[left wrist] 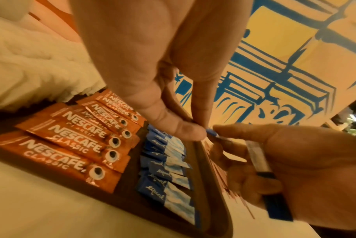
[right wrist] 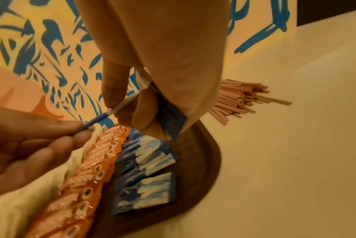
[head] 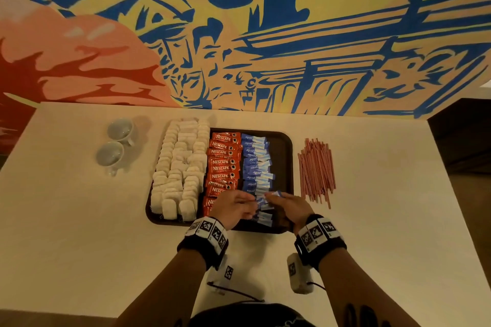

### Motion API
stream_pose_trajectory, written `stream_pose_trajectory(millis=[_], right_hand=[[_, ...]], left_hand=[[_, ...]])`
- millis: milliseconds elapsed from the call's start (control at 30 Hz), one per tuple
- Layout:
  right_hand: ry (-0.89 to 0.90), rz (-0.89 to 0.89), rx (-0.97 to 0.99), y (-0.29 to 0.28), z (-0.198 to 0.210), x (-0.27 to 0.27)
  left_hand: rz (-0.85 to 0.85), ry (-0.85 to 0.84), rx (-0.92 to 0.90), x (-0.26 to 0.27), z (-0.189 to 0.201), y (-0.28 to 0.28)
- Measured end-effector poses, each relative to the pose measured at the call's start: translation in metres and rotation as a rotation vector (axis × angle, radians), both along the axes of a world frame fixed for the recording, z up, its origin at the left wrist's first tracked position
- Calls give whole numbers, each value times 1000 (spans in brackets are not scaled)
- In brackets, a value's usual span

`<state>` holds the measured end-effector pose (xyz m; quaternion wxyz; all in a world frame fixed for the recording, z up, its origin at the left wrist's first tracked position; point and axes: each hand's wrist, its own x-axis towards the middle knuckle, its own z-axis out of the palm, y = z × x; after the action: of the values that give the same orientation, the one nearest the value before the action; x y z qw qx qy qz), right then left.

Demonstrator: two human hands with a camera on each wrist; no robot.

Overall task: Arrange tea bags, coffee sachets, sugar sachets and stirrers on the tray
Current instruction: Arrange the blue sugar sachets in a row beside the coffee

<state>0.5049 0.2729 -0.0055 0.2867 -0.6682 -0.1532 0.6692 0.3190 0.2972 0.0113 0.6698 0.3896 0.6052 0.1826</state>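
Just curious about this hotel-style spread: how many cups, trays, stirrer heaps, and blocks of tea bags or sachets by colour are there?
Cups: 2
Tray: 1
Stirrer heap: 1
White tea bag block: 1
Red coffee sachet row: 1
Blue sugar sachet row: 1
Total: 7
Single sachets overlap too much to count.

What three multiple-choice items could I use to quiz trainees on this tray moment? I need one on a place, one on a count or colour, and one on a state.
1. Where are the stirrers?
A. on the tray
B. on the table right of the tray
C. in a cup

2. How many cups stand left of the tray?
A. one
B. two
C. four

3. What are both hands doing?
A. resting flat
B. holding stirrers
C. pinching a blue sugar sachet

Key: 1 B, the bundle lies off the tray. 2 B, two cups show. 3 C, the left hand and right hand each pinch one end of it.
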Motion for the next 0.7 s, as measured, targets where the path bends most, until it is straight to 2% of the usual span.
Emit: stream_pose_trajectory(millis=[167,300,400,567,633,700], right_hand=[[-198,-90,-110,-1,-13,21],[-15,-227,-196,-2,-4,26],[122,-296,-182,-6,5,32],[163,-317,-107,-6,17,30],[198,-278,-81,-4,21,29],[244,-274,-58,-1,25,28]], left_hand=[[-196,231,56,-9,-27,2],[-247,326,84,-5,-39,4],[-302,407,163,2,-42,7],[-312,596,290,8,-30,9],[-309,521,294,11,-21,7],[-332,312,265,16,-10,1]])
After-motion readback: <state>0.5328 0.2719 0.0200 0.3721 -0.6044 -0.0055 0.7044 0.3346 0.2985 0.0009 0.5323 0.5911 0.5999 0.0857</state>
